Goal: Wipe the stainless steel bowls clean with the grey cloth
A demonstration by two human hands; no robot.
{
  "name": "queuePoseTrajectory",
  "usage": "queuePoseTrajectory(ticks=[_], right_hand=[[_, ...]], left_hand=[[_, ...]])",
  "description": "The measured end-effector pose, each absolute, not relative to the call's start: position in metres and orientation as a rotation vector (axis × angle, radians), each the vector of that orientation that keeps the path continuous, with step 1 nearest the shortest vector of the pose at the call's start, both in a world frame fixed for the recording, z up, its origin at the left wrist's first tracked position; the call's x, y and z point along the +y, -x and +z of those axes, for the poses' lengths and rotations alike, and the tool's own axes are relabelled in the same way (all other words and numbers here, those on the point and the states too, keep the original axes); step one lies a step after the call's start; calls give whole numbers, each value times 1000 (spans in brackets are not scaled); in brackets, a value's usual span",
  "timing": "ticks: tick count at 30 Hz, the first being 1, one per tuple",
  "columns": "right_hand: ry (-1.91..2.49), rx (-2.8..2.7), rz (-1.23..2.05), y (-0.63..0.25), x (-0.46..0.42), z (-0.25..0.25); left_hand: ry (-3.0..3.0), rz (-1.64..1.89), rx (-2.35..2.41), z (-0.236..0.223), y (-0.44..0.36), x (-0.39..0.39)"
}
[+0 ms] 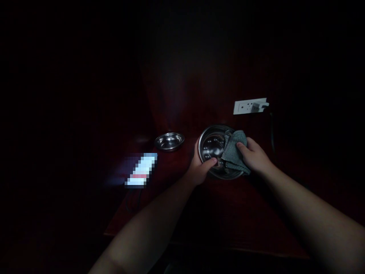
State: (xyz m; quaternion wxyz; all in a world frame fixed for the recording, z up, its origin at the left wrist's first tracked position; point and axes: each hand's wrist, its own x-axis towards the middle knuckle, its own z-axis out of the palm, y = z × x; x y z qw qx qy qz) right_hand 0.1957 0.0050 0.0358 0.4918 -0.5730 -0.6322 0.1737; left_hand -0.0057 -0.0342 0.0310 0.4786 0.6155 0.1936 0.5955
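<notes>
In dim light, my left hand [201,167] grips the near-left rim of a shiny steel bowl [212,146], thumb inside and fingers behind, holding it tilted toward me. My right hand [255,156] is closed on a grey-green cloth [234,152], which it presses against the bowl's right inner side and rim. The cloth hides that side of the bowl.
A second, smaller steel bowl [169,141] sits to the left on the dark reddish wooden table [228,213]. A lit phone screen [141,170] lies near the table's left edge. A white wall socket [247,106] with a plug and dark cable is behind. Surroundings are black.
</notes>
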Motion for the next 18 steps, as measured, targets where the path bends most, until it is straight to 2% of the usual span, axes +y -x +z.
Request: queuePoseTrajectory(ticks=[18], right_hand=[[1348, -1575, 413, -197, 4, 37]], left_hand=[[-1407, 1425, 506, 36, 9, -29]])
